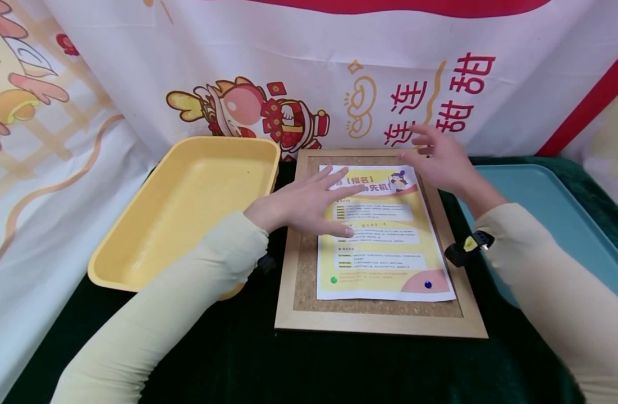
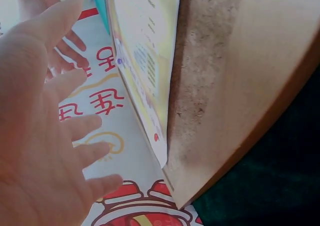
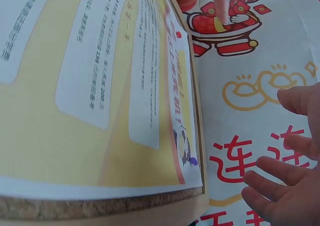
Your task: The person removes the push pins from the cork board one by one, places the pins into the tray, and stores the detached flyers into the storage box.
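A yellow printed sheet (image 1: 371,269) lies on a wood-framed cork board (image 1: 379,324). Near its lower corners sit a green push pin (image 1: 334,280) and a blue push pin (image 1: 428,285). At the top corners, a red pin (image 2: 156,137) shows in the left wrist view and a purple pin (image 3: 193,161) in the right wrist view. My left hand (image 1: 309,205), fingers spread and holding nothing, hovers over the board's left side and hides part of the sheet. Beyond the upper right corner of the sheet is my right hand (image 1: 437,160), its fingers loosely bent around nothing.
Left of the board stands a yellow tray (image 1: 187,191), partly behind my left sleeve. A teal tray (image 1: 536,207) lies to the right under my right forearm. Dark green cloth (image 1: 268,365) covers the table, and a printed white backdrop (image 1: 309,50) rises behind it.
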Motion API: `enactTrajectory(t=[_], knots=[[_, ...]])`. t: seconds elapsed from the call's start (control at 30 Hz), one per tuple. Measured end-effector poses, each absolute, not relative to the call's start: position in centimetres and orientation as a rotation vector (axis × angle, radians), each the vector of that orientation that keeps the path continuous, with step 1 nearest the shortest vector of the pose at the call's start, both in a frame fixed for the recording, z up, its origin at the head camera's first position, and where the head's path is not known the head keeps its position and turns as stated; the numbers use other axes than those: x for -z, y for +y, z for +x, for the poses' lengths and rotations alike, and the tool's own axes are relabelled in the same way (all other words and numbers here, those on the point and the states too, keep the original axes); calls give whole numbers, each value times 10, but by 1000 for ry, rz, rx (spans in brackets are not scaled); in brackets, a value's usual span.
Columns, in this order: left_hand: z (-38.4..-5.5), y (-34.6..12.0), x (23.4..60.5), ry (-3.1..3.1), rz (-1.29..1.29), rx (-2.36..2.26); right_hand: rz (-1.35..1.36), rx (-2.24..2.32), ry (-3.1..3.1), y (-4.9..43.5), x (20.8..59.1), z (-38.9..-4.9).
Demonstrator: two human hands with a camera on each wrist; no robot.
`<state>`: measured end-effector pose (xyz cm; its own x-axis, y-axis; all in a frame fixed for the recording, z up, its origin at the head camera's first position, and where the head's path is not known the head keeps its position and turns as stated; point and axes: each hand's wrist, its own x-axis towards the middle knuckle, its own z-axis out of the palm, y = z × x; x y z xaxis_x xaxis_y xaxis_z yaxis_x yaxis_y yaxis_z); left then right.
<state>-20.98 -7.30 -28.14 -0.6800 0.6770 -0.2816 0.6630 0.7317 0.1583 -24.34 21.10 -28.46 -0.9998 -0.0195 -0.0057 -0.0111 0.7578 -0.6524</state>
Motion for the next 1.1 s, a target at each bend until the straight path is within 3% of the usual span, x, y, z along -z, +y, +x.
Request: enactTrajectory(t=[1.1], knots=[[-213,-76,305,2420,950,-66,-98,1352,2707,155,288,-263]])
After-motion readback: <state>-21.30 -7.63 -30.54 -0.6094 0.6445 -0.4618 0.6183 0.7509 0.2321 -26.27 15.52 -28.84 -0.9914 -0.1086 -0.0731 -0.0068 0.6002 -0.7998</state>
